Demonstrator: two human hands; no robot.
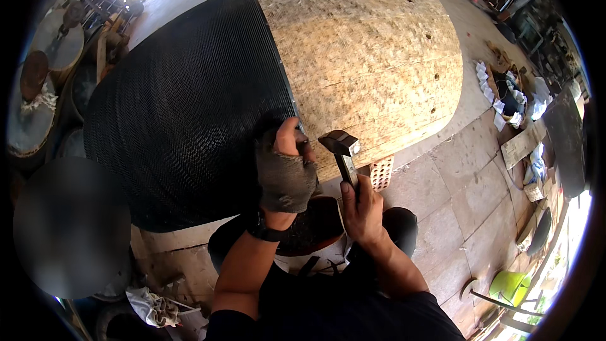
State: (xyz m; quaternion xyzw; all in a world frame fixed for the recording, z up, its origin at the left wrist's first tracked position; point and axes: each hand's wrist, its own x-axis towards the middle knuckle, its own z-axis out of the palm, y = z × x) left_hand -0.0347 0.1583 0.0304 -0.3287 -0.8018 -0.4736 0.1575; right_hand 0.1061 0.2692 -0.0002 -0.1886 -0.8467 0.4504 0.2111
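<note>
A large barrel-shaped wooden drum point(372, 44) lies on its side before me. Black ribbed sheeting or winding point(189, 101) covers its left part, ending in a straight seam along the bare wood. My left hand point(287, 173), in a dark fingerless glove, is closed at the lower part of that seam. Its fingertips pinch together there, and whatever they hold is too small or hidden to name. My right hand point(364, 215) grips a hammer point(344, 148) by its handle. The hammer's dark metal head is raised just right of my left fingers.
Between my knees is a reddish-brown container point(338, 218) with dark contents. A perforated brick point(381, 173) stands under the drum's near right side. Other drums point(60, 44) crowd the left. Baskets, wood scraps and a yellow-green bucket point(510, 287) lie along the right.
</note>
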